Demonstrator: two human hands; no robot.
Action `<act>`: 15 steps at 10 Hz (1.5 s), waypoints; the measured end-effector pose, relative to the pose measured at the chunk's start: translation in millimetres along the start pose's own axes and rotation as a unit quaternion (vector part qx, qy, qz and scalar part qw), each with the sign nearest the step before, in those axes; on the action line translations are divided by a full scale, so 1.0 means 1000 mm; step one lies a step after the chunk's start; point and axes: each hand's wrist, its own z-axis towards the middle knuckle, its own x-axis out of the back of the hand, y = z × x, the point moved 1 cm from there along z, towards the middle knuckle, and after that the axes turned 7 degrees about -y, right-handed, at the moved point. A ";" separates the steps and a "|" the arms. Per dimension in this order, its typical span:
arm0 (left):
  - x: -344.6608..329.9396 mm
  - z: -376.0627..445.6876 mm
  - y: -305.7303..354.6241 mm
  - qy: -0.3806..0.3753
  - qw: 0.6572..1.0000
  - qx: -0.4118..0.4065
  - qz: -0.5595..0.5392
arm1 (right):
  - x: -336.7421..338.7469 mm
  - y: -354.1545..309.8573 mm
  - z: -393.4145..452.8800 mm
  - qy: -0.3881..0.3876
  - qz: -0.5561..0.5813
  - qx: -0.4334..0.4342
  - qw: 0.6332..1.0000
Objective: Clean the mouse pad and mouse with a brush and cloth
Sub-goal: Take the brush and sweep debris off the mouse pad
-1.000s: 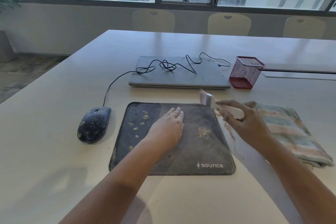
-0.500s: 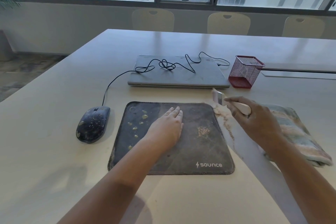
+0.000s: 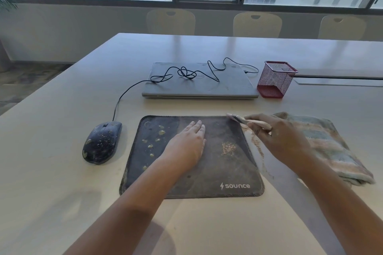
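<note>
A dark mouse pad (image 3: 217, 172) lies in front of me, with yellowish blobs on its left part and a small heap of brown crumbs right of centre. My left hand (image 3: 188, 143) presses flat on the pad's middle, fingers straight. My right hand (image 3: 277, 138) grips a small pale-handled brush (image 3: 246, 120), whose bristles sit over the pad's far right corner. More crumbs lie on the table along the pad's right edge. A dark, speckled wired mouse (image 3: 101, 142) sits left of the pad. A folded striped cloth (image 3: 331, 147) lies to the right, partly behind my right hand.
A closed grey laptop (image 3: 199, 87) lies behind the pad with the mouse cable (image 3: 186, 73) tangled on it. A red mesh pen holder (image 3: 274, 78) stands right of the laptop. Chairs line the table's far side under the windows.
My right hand swung the brush out to the right past the pad's edge, then brought it back down to the pad's far right corner. My left hand stayed flat on the pad.
</note>
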 end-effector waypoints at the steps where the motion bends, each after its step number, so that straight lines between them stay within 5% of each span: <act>1: 0.000 0.000 0.000 -0.001 1.000 0.002 -0.006 | 0.009 0.005 -0.001 0.060 0.005 -0.031 0.998; 7: -0.003 0.001 -0.002 0.008 1.000 -0.002 -0.009 | 0.003 -0.001 0.007 0.065 0.023 -0.005 0.998; 9: -0.002 0.001 -0.001 -0.001 1.000 0.000 -0.006 | 0.012 0.006 0.002 0.138 0.053 -0.009 0.989; 11: -0.002 0.001 -0.001 0.003 1.000 0.001 -0.007 | 0.004 -0.006 0.002 0.061 0.047 0.036 0.996; 13: -0.001 0.001 0.000 0.000 1.000 0.002 -0.007 | 0.012 0.003 0.000 0.131 0.076 0.012 0.988; 15: -0.001 0.000 0.000 0.000 1.000 0.003 -0.014 | 0.007 -0.004 0.000 0.069 0.074 0.006 0.995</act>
